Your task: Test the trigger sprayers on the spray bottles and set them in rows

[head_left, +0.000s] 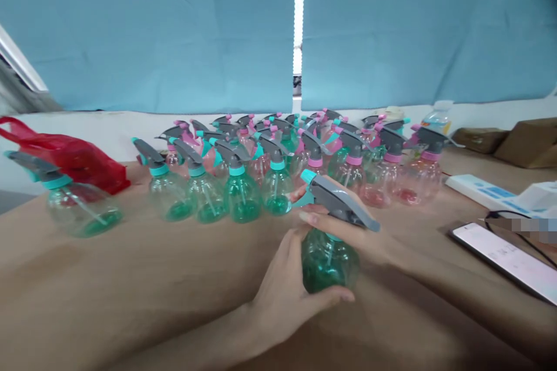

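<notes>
Green see-through spray bottle [331,266] is standing upright, left hand [285,295] cupping its body, right hand [348,235] clasping its grey trigger [339,200].

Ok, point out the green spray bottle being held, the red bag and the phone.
green spray bottle [331,264]: head view, on its green body below the trigger.
red bag [73,159]: head view, middle of the crumpled plastic.
phone [505,258]: head view, on its lit screen.
</notes>
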Available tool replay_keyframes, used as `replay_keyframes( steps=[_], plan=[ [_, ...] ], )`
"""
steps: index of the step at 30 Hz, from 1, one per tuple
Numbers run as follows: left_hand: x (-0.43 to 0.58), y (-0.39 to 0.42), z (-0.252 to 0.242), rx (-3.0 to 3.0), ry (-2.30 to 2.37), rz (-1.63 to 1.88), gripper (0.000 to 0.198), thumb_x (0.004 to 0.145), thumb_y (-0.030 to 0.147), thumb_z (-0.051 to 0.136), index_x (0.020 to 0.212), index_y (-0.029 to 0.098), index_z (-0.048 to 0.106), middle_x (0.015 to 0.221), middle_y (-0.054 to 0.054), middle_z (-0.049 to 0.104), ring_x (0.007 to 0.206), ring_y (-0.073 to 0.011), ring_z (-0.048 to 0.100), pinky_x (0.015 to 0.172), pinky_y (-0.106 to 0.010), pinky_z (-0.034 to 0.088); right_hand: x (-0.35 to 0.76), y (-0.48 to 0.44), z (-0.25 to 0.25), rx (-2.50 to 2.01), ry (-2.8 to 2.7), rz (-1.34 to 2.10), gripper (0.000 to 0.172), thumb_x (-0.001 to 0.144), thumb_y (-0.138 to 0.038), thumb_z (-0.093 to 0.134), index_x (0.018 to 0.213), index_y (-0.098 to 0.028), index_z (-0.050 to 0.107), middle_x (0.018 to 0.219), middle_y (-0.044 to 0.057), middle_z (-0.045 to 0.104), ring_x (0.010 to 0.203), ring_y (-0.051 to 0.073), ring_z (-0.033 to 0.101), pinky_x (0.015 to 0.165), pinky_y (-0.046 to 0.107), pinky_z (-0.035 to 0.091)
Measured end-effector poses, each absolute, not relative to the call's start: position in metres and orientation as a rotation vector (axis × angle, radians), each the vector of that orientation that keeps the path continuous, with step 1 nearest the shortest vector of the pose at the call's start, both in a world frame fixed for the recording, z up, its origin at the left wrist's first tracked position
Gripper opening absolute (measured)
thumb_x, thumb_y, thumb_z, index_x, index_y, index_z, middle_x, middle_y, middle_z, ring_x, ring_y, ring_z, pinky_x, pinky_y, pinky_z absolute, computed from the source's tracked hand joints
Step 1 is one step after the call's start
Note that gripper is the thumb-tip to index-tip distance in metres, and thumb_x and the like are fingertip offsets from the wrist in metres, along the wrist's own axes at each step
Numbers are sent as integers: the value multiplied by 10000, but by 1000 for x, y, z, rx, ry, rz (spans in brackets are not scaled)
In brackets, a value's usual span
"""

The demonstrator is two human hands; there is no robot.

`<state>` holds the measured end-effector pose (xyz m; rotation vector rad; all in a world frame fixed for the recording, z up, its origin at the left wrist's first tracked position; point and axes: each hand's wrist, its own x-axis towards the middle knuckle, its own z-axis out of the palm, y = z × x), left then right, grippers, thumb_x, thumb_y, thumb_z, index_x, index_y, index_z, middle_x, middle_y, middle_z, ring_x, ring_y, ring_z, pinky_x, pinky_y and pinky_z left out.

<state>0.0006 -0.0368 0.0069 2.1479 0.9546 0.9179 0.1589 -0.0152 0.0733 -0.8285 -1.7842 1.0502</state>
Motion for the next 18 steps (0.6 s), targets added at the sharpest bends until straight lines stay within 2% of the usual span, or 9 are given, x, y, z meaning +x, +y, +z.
replay_keyframes(
  steps=[2, 4, 8, 11, 14, 18],
  plan=[
    [3, -31, 5, 2174, 925, 897, 882, 717, 542, 724, 1406, 279, 239, 1406, -120, 360, 1303, -345, 317, 1043, -531, 298, 165, -12, 70, -889, -1791, 1040, 178, 823, -314, 586, 990, -283, 533, 636, -52, 499, 649, 156, 555, 731, 328, 481],
    [3, -26, 4, 2191, 914, 847, 953, 682, 561, 742, 1421, 276, 213, 1405, -129, 360, 1298, -357, 320, 1035, -546, 298, 170, -8, 67, -948, -1789, 1014, 189, 824, -340, 576, 1004, -293, 541, 614, -50, 506, 631, 164, 567, 678, 324, 495],
    [-6, -17, 1, 2257, 1011, 635, 1079, 590, 617, 769, 1440, 281, 194, 1411, -131, 362, 1279, -366, 342, 1012, -542, 328, 176, -2, 68, -1006, -1810, 891, 159, 807, -346, 579, 956, -294, 563, 771, -19, 597, 600, 146, 563, 574, 295, 493],
    [-15, -11, -1, 2374, 1091, 476, 1112, 577, 669, 738, 1452, 261, 186, 1451, -158, 308, 1299, -398, 297, 1015, -595, 276, 178, 2, 72, -985, -1848, 805, 119, 797, -318, 580, 912, -294, 568, 844, -12, 624, 641, 148, 578, 568, 281, 494],
    [-22, -7, -3, 2485, 1109, 384, 1020, 678, 699, 637, 1463, 235, 180, 1472, -175, 275, 1327, -407, 240, 1020, -627, 224, 179, 4, 73, -937, -1837, 809, 135, 792, -343, 574, 917, -292, 569, 899, -3, 636, 676, 156, 596, 587, 288, 505],
    [-24, -6, -6, 2570, 1085, 375, 856, 792, 677, 524, 1452, 209, 245, 1465, -166, 302, 1336, -387, 240, 1023, -621, 231, 179, 4, 71, -1003, -1843, 793, 185, 791, -412, 565, 938, -300, 576, 837, -1, 655, 595, 153, 581, 542, 295, 483]
  ],
)
